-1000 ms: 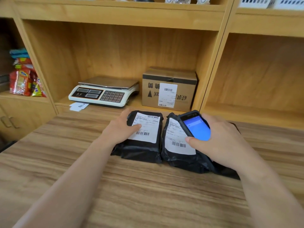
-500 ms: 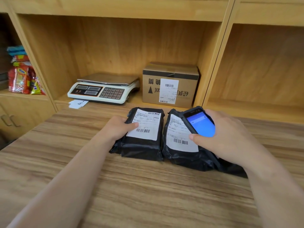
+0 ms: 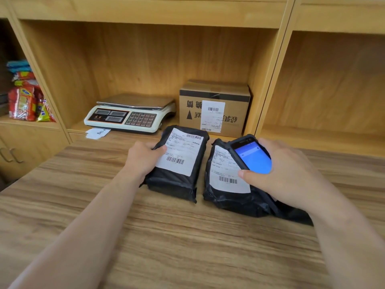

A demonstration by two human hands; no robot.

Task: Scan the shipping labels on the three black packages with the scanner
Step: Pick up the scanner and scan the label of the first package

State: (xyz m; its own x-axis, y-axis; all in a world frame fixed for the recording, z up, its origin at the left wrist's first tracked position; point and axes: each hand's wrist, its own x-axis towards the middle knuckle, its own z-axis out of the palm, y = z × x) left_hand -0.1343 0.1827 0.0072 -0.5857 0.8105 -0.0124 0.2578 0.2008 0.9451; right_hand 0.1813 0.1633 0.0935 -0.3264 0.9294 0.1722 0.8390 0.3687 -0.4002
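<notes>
Two black packages with white shipping labels lie side by side on the wooden counter. My left hand (image 3: 143, 158) grips the left package (image 3: 177, 180) at its left edge, and that package looks raised and tilted. The middle package (image 3: 227, 197) lies flat, label up. My right hand (image 3: 285, 174) holds the scanner (image 3: 251, 156), a black handheld with a lit blue screen, over the middle package's right side. Under my right hand and wrist a corner of a third black package (image 3: 295, 215) shows; its label is hidden.
A white electronic scale (image 3: 129, 113) and a cardboard box (image 3: 214, 107) with its own label stand in the shelf bay behind the counter. A paper slip (image 3: 98, 133) lies by the scale. Snack packets (image 3: 25, 97) fill the left shelf. The right bay holds nothing visible.
My left hand has pulled the left package up and to the left, opening a gap between it and the middle one. The scanner hand has stayed over the middle package.
</notes>
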